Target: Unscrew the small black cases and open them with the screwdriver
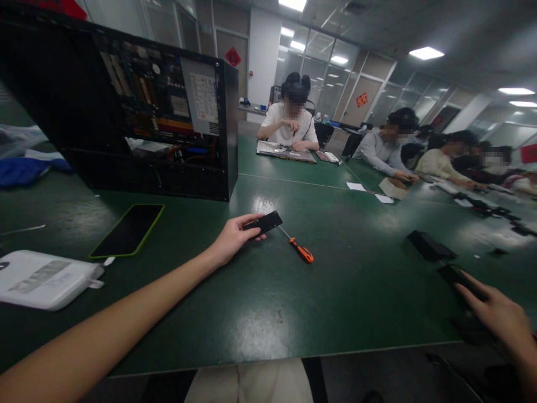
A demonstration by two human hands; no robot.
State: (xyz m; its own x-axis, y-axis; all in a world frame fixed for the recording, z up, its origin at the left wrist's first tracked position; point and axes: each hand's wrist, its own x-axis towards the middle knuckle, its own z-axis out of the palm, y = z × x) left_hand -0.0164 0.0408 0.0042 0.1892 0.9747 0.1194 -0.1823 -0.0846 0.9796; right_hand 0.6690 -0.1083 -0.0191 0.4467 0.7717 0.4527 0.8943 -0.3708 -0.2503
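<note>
your left hand (232,238) is pinching a slim black bar (263,223) just above the green table (268,302), beside the orange screwdriver (298,248). it's looking light, stiff, smooth; be gripping its long edges. your right hand (499,313) is resting open-fingered on another black piece (455,275).

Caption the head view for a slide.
Left hand holds a small black part beside an orange-handled screwdriver; right hand touches another black part.

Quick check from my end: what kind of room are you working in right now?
Likely an office turned electronics workshop: an opened computer case on a long green table, an orange-handled screwdriver by the left hand, people working on parts, and glass partitions behind.
</note>
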